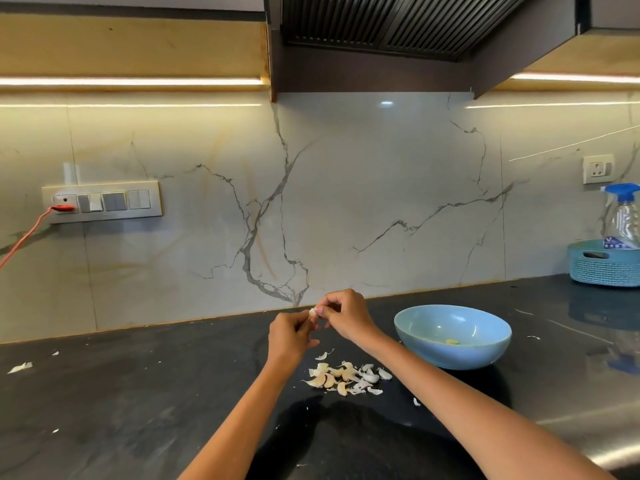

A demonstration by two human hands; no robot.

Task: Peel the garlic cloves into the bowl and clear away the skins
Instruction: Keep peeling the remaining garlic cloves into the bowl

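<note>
- Risk, dropped clove: I hold one garlic clove (313, 313) in the air at frame centre, above the dark table (138, 393) and to the left of the blue bowl (452, 336). If the skin gives way suddenly, the clove could slip from my fingertips and land on the table, not in the bowl.
- Risk, mixed pile: the heap of cloves and skins (348, 377) lies just below my hands, near the bowl's left side. Loose skin falling from the clove I hold would likely join it, making peeled and unpeeled pieces harder to sort; which pieces in the heap are whole cloves I cannot tell for all of them.
- Risk, scattered skins: stray flakes (20, 367) already lie at the far left of the frame, others just right of the heap and right of the bowl. They look light, so a careless sweep could push them further out.
- Bowl contents: one small yellowish peeled clove (452, 341) lies at the bottom, so most of the work appears to remain.
- Left hand (290, 336): fingers curled, pinching the clove from below and left.
- Right hand (343, 313): raised slightly higher, thumb and fingertips pinching the clove's upper end, seemingly at its skin.
- Both forearms enter from the bottom edge and converge towards frame centre.
</note>
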